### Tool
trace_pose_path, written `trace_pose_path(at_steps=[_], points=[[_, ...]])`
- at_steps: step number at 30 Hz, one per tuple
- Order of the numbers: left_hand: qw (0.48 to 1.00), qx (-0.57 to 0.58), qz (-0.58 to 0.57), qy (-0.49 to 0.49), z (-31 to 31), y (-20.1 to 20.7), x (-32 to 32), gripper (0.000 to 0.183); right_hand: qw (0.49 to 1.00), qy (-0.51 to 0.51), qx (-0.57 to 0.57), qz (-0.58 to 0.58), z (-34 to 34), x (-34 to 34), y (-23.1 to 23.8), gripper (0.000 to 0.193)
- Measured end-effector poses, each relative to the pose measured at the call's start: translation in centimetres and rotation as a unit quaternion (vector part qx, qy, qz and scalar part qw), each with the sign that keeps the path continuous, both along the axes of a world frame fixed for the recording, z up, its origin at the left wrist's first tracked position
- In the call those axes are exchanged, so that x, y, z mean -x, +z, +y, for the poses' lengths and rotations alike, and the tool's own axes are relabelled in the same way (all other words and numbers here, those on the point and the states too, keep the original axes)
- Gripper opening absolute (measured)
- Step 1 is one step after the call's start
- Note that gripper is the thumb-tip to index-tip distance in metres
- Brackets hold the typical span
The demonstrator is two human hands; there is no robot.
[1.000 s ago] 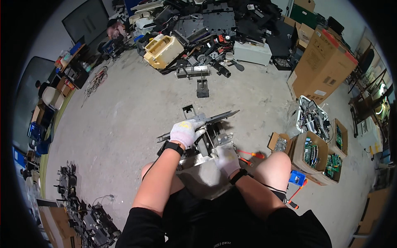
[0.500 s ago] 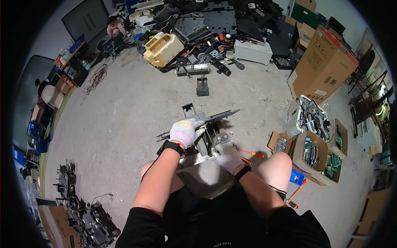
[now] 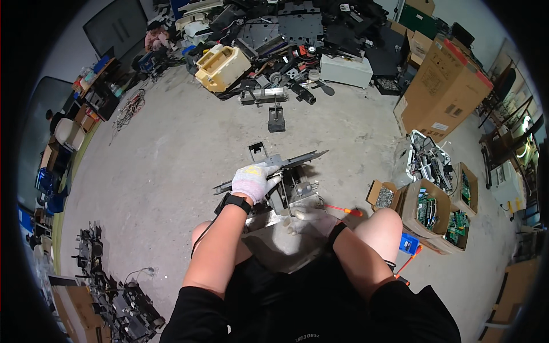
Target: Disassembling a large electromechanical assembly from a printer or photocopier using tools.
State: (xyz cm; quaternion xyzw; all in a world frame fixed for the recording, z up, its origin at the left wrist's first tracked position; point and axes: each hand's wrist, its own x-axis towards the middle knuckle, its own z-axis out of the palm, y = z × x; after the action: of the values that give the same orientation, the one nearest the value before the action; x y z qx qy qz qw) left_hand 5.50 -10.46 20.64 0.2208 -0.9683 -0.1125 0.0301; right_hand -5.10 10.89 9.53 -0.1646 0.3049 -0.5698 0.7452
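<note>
My left hand (image 3: 254,182), in a white knit glove, is closed on a dark metal frame assembly (image 3: 303,160) with a long flat bar, held at a slant between my knees. Under it the assembly has brackets and rods. My right hand (image 3: 316,220), also gloved, is beside the assembly's lower right part, above a grey block (image 3: 286,243). Its fingers are apart, and I see nothing held in them. An orange-handled screwdriver (image 3: 346,211) lies just beyond the right hand.
A box of small screws (image 3: 384,198) and cartons of green circuit boards (image 3: 429,208) stand at right, near a white bin of metal parts (image 3: 428,157). A black bracket (image 3: 276,119) lies ahead, before a scrap heap (image 3: 286,57). Stripped dark mechanisms (image 3: 123,300) lie at lower left.
My right hand has moved slightly down and left, and its fingers have spread. The red handles beside it have dropped from sight. My left hand keeps its hold on the frame assembly.
</note>
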Motion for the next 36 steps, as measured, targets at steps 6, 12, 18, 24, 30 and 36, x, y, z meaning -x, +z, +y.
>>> trace_pose_path(at_steps=[6, 12, 18, 24, 30, 36], points=[[1.0, 0.01, 0.007, -0.02, 0.4, -0.5, -0.2, 0.039, 0.859, 0.027, 0.017, 0.51, -1.7, 0.0, -3.5, 0.032], [1.0, 0.014, 0.01, -0.014, 0.2, -0.8, -0.6, 0.041, 0.553, -0.139, 0.026, 0.821, -0.8, -3.3, -0.2, 0.023], [1.0, 0.015, -0.001, -0.011, 0.0, -0.7, -0.3, 0.04, 0.896, -0.132, 0.008, 0.425, -0.2, -2.0, 1.6, 0.022], [1.0, 0.017, 0.003, -0.015, 0.6, -0.7, -0.6, 0.04, 0.562, -0.086, -0.006, 0.823, -0.6, -1.5, -1.2, 0.023], [1.0, 0.007, -0.01, -0.011, 0.9, -0.2, -0.5, 0.04, 0.91, -0.051, -0.045, 0.409, -0.6, -0.4, -2.1, 0.023], [1.0, 0.005, 0.004, -0.013, 0.5, -0.7, -0.9, 0.04, 0.982, -0.044, -0.076, 0.169, 0.6, 0.1, -0.1, 0.026]])
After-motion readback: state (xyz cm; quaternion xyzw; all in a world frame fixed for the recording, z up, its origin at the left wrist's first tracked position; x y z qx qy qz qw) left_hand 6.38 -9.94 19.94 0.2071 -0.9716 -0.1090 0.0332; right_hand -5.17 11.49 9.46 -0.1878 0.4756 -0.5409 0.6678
